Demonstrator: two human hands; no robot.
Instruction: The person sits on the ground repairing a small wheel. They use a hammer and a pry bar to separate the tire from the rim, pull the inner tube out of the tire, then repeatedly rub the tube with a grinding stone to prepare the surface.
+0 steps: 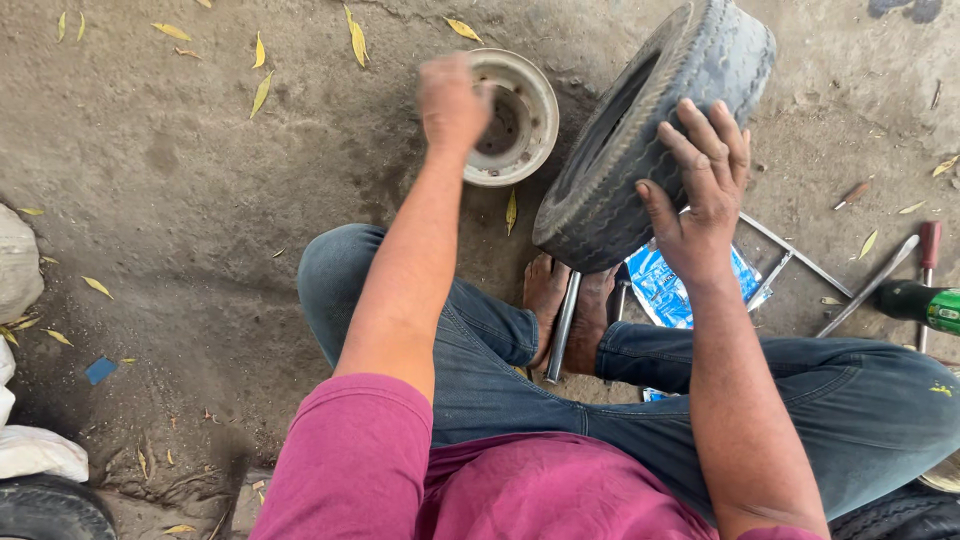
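A worn black tyre (640, 140) stands upright on the dirt ground in front of my crossed legs. My right hand (700, 180) lies flat on its tread, fingers spread, steadying it. My left hand (452, 100) is stretched out over a white metal wheel rim (525, 115) that lies flat on the ground left of the tyre; the hand is blurred and appears closed, and I cannot tell whether it grips the rim. A metal bar (562, 325) rests against my bare foot (570, 300) under the tyre.
A blue plastic packet (665, 290) lies by my right leg. To the right are thin metal rods (800, 255), a red-handled screwdriver (928, 250), a green bottle (925, 305) and a tyre lever (870, 285). White sacks (20, 270) sit at the left edge. Dry leaves are scattered about.
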